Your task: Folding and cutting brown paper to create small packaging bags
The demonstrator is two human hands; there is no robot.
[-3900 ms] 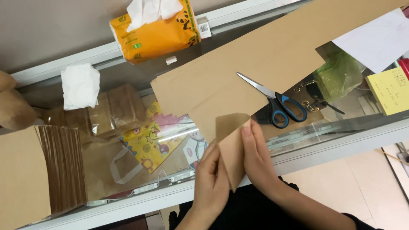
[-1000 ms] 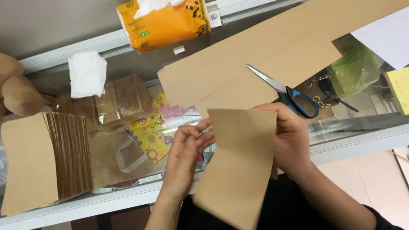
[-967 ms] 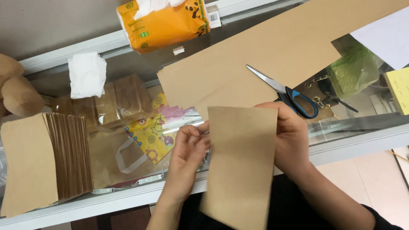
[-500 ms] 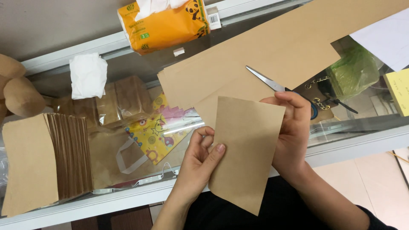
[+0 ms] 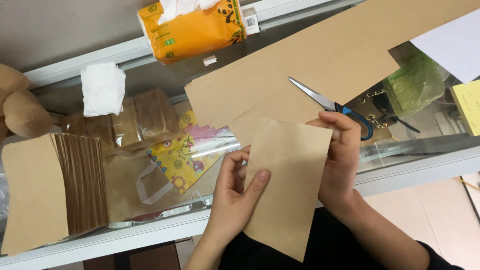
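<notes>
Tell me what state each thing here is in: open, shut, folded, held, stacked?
Brown paper piece: flat, held up between both hands.
Left hand: thumb pressed on the paper's face.
Right hand: grips the paper's right edge.
Scissors: shut, lying on the large brown sheet.
Tissue pack: open, a tissue sticking out.
Stack of brown paper pieces: fanned, lying flat.
White tissue: crumpled.

left hand [image 5: 235,195] + right hand [image 5: 342,165]: grip brown paper sheet [image 5: 287,185] | scissors [image 5: 332,106]: just behind sheet, on counter [image 5: 400,165]
</notes>
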